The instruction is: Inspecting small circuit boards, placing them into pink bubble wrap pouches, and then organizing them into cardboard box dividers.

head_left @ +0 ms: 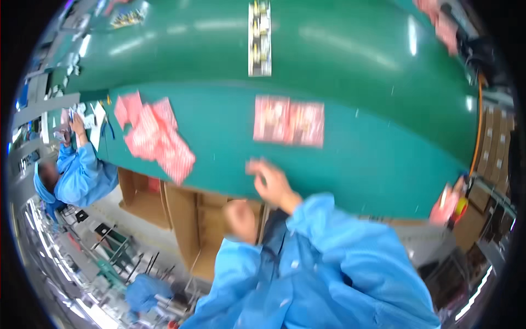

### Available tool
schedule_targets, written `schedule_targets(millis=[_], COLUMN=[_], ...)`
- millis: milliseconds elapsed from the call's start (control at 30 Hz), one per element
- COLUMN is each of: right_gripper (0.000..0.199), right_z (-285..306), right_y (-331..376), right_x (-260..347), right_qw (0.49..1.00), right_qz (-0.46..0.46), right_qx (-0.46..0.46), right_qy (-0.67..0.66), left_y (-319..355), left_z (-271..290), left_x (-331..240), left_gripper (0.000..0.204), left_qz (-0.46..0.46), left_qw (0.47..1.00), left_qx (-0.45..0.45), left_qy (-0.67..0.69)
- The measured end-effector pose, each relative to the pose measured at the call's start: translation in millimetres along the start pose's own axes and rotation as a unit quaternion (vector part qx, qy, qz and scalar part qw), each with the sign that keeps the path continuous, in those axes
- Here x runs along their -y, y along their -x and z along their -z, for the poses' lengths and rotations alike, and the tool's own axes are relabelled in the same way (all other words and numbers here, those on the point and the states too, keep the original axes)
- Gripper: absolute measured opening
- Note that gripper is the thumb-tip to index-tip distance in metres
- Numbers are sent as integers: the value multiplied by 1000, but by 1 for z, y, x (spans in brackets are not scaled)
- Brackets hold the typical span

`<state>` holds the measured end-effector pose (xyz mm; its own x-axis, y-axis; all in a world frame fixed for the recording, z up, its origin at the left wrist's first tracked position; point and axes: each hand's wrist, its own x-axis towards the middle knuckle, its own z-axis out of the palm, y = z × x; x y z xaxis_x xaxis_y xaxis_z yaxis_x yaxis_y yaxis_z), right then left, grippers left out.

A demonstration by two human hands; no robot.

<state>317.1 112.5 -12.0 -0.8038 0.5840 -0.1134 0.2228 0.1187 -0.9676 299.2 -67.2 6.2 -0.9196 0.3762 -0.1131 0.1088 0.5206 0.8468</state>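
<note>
Pink packets [289, 122] lie near the right hand [273, 186], fingers loosely parted.

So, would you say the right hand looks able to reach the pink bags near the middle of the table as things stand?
Probably yes: the right hand looks empty and close to the pink bags, with just the green tabletop showing between them.

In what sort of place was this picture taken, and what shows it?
Probably an electronics assembly or packing workshop: there are pink packets, what looks like a strip of circuit boards, and a co-worker in blue workwear at the left.
</note>
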Motion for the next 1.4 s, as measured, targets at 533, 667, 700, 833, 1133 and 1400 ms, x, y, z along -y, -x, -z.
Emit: schedule_targets(millis=[533, 667, 700, 833, 1133, 1400], right_gripper=[36, 38, 38, 45, 69, 65], right_z=[483, 538, 545, 575, 574, 557], right_y=[-259, -360, -388, -481, -579, -610], right_x=[-99, -92, -83, -78, -108, -57], right_qw=[901, 923, 931, 925, 878, 887], right_qz=[-23, 25, 30, 4, 10, -152], right_qx=[-340, -330, -326, -331, -413, -343], right_qy=[267, 198, 163, 185, 240, 270], left_y=[-262, -347, -370, -468, -640, -685], left_z=[-200, -226, -234, -303, -471, -548], left_x=[-219, -262, -276, -306, -397, -388], left_gripper=[59, 58, 59, 58, 73, 102], left_qz=[-83, -167, -179, -125, -126, -156], left_qw=[992, 974, 969, 971, 968, 961], left_qx=[24, 111, 115, 202, 212, 155], left_qy=[-89, -105, -123, 25, 49, -165])
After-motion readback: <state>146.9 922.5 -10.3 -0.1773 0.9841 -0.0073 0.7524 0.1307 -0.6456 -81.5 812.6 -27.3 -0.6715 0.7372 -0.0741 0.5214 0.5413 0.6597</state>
